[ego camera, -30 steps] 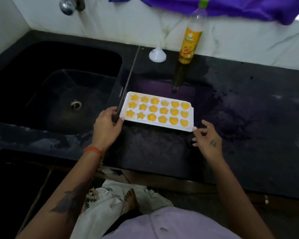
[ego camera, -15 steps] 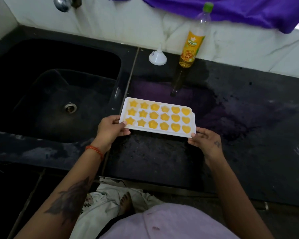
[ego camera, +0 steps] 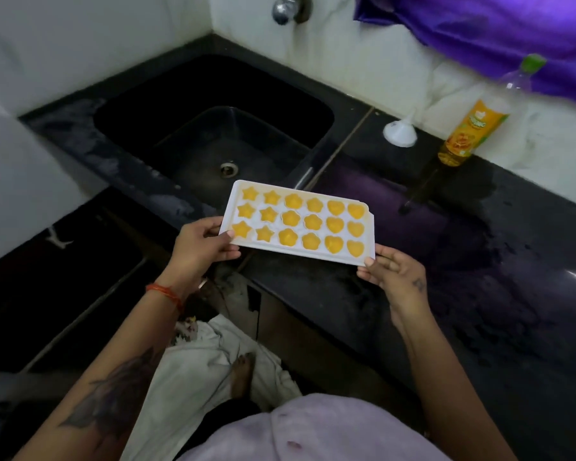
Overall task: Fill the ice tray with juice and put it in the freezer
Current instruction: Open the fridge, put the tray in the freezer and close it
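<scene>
Carrying: tray now lifted off the counter — filling done
Hands: left and right pinch its ends
Next: freezer — keep level

Tap: cut off by top edge, spout only. Purple cloth: runs off top and right edges. Bottle: label print blurred, unreadable. Left hand and right hand: fingers hidden beneath the ice tray. Tray underside unseen. Forearm tattoo: blurred, pattern unclear.
</scene>
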### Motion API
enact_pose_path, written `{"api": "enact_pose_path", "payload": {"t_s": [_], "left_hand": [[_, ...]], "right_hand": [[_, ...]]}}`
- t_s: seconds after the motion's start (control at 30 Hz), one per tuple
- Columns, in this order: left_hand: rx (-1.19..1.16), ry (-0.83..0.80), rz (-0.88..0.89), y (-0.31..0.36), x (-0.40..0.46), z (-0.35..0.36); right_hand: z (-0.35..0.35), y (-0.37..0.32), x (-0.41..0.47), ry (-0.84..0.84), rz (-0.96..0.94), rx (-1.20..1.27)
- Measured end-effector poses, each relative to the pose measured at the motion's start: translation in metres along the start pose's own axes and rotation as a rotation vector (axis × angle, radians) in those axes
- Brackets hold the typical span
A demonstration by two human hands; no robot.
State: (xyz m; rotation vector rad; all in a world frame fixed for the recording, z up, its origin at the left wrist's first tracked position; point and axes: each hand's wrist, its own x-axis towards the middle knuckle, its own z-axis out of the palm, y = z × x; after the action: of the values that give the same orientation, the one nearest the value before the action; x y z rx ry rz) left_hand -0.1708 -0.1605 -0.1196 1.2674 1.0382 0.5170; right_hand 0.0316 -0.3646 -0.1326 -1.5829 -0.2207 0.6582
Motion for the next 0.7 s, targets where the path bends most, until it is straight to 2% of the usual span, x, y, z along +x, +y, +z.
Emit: {"api": "enact_pose_path", "payload": {"t_s": [0.37, 0.7], "left_hand": [[-0.178, 0.445, 0.002, -0.064, -0.128, -0.111], [-0.356, 0.822, 0.009, -0.123, -0.262, -0.209]], "right_hand": [[0.090, 0.008, -0.047, -0.486, -0.034, -0.139], [0.215, 0.046, -0.137, -0.890, -0.047, -0.254]]}}
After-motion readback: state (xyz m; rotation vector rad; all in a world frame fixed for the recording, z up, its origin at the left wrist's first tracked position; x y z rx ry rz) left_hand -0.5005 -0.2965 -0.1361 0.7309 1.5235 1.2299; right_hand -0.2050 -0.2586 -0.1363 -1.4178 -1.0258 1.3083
